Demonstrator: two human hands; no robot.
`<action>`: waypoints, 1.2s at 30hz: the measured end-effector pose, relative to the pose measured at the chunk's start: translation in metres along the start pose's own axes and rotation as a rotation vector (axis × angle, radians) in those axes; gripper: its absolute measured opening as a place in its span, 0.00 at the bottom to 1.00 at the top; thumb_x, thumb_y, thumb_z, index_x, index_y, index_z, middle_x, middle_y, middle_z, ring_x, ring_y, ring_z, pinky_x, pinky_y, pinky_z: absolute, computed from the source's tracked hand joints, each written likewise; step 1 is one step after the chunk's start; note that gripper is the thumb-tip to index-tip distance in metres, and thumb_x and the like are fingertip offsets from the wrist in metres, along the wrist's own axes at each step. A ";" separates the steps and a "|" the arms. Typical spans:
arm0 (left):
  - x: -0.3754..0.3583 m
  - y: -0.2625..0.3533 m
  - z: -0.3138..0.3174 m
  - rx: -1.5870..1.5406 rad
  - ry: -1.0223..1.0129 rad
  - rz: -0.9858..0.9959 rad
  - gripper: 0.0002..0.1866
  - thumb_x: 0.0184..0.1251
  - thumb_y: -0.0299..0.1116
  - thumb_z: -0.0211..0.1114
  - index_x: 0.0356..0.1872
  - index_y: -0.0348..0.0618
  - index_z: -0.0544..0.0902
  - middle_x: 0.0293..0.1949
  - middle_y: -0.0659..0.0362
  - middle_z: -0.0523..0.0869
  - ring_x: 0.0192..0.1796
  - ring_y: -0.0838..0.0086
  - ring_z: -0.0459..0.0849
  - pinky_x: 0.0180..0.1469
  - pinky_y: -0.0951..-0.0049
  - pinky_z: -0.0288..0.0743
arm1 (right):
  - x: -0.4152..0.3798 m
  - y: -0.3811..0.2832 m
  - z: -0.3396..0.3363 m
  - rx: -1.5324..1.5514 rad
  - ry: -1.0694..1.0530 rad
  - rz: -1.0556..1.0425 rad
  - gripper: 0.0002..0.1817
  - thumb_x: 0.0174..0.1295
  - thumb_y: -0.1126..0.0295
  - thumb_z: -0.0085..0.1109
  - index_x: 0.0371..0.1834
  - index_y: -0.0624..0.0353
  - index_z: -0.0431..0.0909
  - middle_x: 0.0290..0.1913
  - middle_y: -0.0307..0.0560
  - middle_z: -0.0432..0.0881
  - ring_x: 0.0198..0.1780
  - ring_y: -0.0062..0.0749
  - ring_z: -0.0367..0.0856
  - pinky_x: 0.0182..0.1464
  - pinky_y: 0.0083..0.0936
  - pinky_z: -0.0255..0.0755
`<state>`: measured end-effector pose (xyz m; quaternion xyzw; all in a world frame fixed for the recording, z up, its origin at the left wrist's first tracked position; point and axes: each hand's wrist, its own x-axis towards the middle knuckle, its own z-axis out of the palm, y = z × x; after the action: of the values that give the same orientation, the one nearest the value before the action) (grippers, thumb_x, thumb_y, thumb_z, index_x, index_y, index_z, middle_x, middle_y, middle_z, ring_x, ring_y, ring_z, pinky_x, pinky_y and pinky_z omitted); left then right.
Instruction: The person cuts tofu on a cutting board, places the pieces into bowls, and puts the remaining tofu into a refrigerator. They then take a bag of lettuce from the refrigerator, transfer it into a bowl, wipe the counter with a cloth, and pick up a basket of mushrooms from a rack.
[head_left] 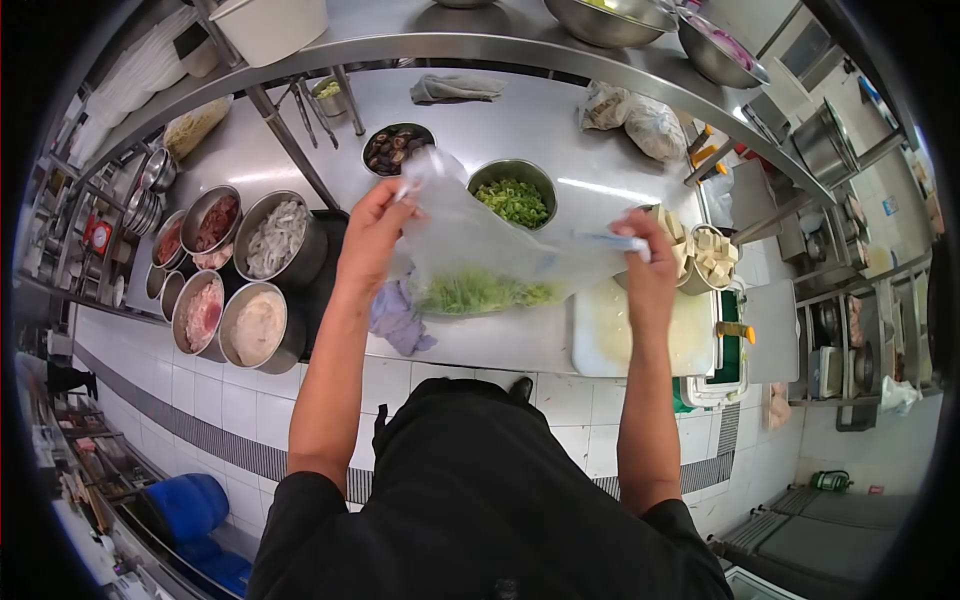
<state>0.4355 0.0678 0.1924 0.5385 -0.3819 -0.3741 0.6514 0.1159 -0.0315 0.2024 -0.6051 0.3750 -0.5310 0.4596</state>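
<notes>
A clear plastic bag (490,245) is stretched between my two hands above the steel table. Green leafy vegetables (470,291) lie in its bottom. My left hand (378,225) is closed on the bag's upper left edge. At the upper right edge, my right hand (650,245) is closed on the gathered plastic. Just behind the bag stands a steel pot of chopped greens (513,197). A crumpled purple glove or cloth (398,318) lies beside the bag's lower left. Below my right hand sits a white cutting board (605,335).
Pots of sliced white pieces (278,240), dark mushrooms (396,150) and pale minced food (258,328) stand to the left. Containers of pale cubes (712,258) stand on the right. A steel shelf (500,48) with bowls crosses overhead. A grey cloth (456,88) lies at the back.
</notes>
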 end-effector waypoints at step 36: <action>-0.029 -0.068 0.041 1.620 -0.583 0.007 0.32 0.56 0.37 0.72 0.66 0.49 0.78 0.63 0.45 0.80 0.67 0.51 0.77 0.70 0.56 0.69 | 0.001 0.202 0.029 -0.956 -0.958 -0.097 0.32 0.56 0.62 0.68 0.67 0.50 0.75 0.63 0.55 0.79 0.61 0.50 0.79 0.63 0.44 0.73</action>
<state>0.3812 0.0669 0.1281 0.7187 -0.6846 -0.1076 -0.0565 0.1517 -0.0873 0.0096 -0.9265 0.2960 -0.0003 0.2324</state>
